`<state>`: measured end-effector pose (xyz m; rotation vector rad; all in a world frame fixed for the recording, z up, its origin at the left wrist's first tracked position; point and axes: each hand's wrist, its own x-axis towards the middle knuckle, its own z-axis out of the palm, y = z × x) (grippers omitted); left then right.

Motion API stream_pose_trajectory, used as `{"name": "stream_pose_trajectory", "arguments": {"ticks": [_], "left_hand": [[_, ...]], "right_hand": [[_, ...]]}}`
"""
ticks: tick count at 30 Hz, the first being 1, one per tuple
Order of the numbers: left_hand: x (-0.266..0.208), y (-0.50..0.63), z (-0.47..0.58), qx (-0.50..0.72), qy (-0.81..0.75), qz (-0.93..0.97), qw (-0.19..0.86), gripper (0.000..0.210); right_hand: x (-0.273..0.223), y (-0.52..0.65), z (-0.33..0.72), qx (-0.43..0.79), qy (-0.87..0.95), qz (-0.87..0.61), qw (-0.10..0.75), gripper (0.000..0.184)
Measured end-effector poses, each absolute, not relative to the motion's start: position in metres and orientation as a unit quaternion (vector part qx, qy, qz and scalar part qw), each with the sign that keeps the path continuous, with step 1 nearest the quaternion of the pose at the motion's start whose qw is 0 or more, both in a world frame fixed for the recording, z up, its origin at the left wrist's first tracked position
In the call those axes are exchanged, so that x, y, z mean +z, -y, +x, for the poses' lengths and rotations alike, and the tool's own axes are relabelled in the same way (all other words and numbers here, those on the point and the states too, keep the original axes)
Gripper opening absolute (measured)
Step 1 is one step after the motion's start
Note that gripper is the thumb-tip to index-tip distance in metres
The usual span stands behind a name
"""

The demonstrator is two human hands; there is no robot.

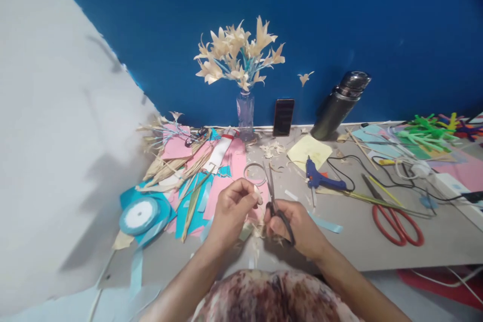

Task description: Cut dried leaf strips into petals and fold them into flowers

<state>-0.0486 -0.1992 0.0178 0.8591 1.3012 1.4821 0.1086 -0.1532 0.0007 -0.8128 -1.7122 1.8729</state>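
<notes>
My left hand (234,210) is closed, thumb and fingertips pinched on a small pale piece (258,195), mostly covered by the fingers. Just to its right, my right hand (292,226) grips black-handled scissors (272,193) through the finger loops. The scissor blades point away from me, slightly apart, and do not touch the piece. A ring-shaped roll of tape (255,174) lies just beyond the blades. Pale husk scraps (258,230) are scattered under and between my hands. Pale husk flowers (237,50) on light blue stems stand in a clear bottle (246,115) by the wall.
At left lie a light blue ribbon spool (139,215), coloured paper and dried husks (160,168). A blue glue gun (323,177), its cable and red-handled scissors (398,224) lie to the right. A phone (284,117) and a dark flask (339,105) lean against the blue wall.
</notes>
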Motion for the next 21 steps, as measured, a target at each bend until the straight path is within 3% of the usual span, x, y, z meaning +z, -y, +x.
{"name": "stream_pose_trajectory", "arguments": {"ticks": [3, 8, 21], "left_hand": [[0.0221, 0.1980, -0.0500, 0.609, -0.546, 0.375, 0.437, 0.010], [0.0258, 0.1952, -0.0470, 0.606, -0.551, 0.381, 0.429, 0.010], [0.0254, 0.1936, -0.0537, 0.583, -0.557, 0.396, 0.441, 0.009]], "right_hand": [[-0.0040, 0.1557, 0.1147, 0.716, 0.623, -0.257, 0.179, 0.054], [-0.0052, 0.1572, 0.1167, 0.722, 0.622, -0.251, 0.168, 0.060], [-0.0086, 0.1544, 0.1169, 0.728, 0.613, -0.273, 0.142, 0.051]]}}
